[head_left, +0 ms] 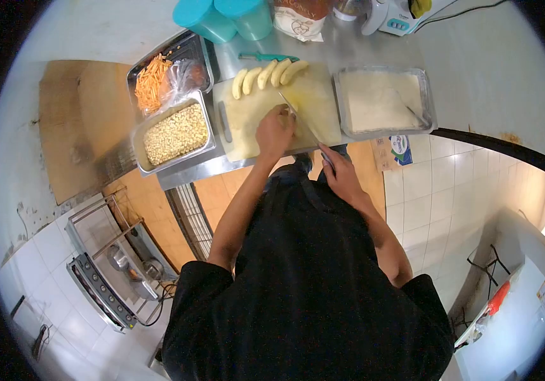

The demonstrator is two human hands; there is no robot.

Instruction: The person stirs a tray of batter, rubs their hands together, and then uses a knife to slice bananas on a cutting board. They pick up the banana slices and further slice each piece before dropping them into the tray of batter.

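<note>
My right hand (pixel 342 174) is wrapped round the handle of a long kitchen knife (pixel 303 122), whose blade points up and left over the cutting board (pixel 247 136). My left hand (pixel 275 132) rests on the board just left of the blade, its fingers bent and close together. Whatever lies under those fingertips is hidden. Several peeled bananas (pixel 264 75) lie in a row along the board's far edge. A green-handled tool (pixel 266 57) lies just beyond them. Near the board's left edge is a grey slot-like handle hole (pixel 225 122).
Left of the board stand a metal pan of pale diced pieces (pixel 176 134) and a black tray (pixel 195 52) with orange shreds (pixel 152 84) and a plastic bag. To the right sits a tray of pale mixture (pixel 380 98) with a utensil. Teal containers (pixel 250 19) stand behind.
</note>
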